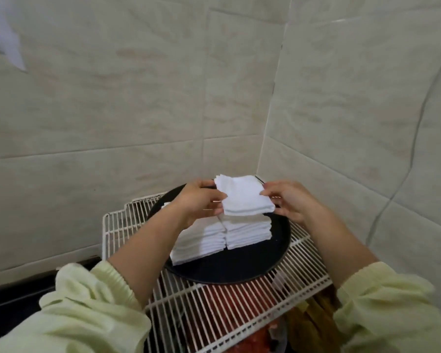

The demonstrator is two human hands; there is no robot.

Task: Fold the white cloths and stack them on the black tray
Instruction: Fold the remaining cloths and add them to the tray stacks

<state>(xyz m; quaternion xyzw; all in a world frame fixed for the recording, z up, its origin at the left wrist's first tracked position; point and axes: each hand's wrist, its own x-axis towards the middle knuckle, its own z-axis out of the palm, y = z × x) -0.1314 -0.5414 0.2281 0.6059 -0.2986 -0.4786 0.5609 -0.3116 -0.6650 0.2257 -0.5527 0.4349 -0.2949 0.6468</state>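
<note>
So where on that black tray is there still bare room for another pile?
The near arc of the black tray, between the two cloth stacks and its front rim, is bare; so is the wire rack right of it. The middle is crowded.

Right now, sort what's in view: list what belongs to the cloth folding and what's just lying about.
Job: folded cloth, pinched by left hand and right hand; two cloth stacks; black tray.
Just there: wire rack under the tray; red things below the rack; tiled wall.
</note>
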